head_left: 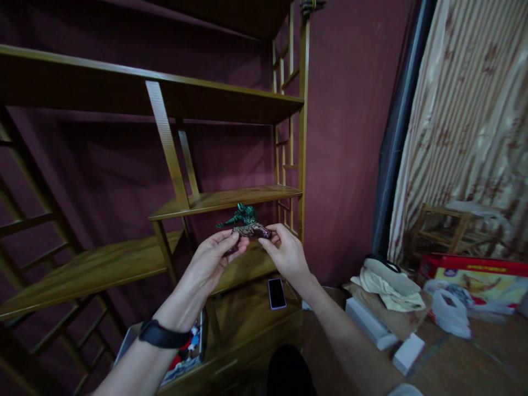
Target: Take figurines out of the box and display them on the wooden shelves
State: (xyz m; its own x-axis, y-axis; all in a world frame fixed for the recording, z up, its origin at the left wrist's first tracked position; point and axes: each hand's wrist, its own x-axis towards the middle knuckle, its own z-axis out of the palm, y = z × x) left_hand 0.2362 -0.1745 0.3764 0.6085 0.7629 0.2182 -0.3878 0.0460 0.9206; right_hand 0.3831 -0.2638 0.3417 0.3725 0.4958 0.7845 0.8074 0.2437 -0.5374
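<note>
Between my two hands is a small figurine [246, 220], dark green and shiny on top with a brownish, textured lower part. My left hand [214, 256] pinches its left end between thumb and fingers. At its right end, my right hand [286, 250] grips with thumb and fingertips. The figurine is held in the air in front of the wooden shelf unit [243, 197], at about the height of a middle shelf. Its exact shape is too small and dark to make out.
A phone [277, 293] lies on the low shelf below my hands. Lower left stands a box [127, 344] of colourful small items. On the floor at right are white boxes [408, 353], a plastic bag [450, 313], cloth [390, 283] and a red carton [487, 278], near a striped curtain [474, 126].
</note>
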